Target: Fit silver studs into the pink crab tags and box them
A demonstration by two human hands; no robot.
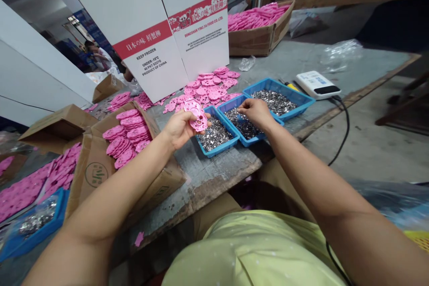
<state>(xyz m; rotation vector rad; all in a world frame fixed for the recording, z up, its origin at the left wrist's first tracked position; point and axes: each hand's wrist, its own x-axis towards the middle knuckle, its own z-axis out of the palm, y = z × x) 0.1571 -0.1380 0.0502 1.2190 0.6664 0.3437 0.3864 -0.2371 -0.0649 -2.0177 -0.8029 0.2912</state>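
Note:
My left hand (pixel 182 128) grips a flat pink plastic piece (pixel 195 115) with a scalloped edge and small holes, its face turned toward me. Over the middle blue tray (pixel 248 142) is my right hand (pixel 255 112), fingertips pinched together just above small shiny metal parts (pixel 238 121); anything between them is too small to make out. Another blue tray (pixel 219 149) of silvery bits lies below my left hand. To the right stands a third blue tray (pixel 303 106), also filled with small metal parts. Loose pink pieces (pixel 214 87) are heaped behind the trays.
A cardboard box (pixel 97 165) of stacked pink pieces stands left of my left hand. Tall white cartons (pixel 197 53) rise behind the heap. A white device (pixel 317 84) with a black cable sits near the table's right edge. Farther back is another full box (pixel 251 44).

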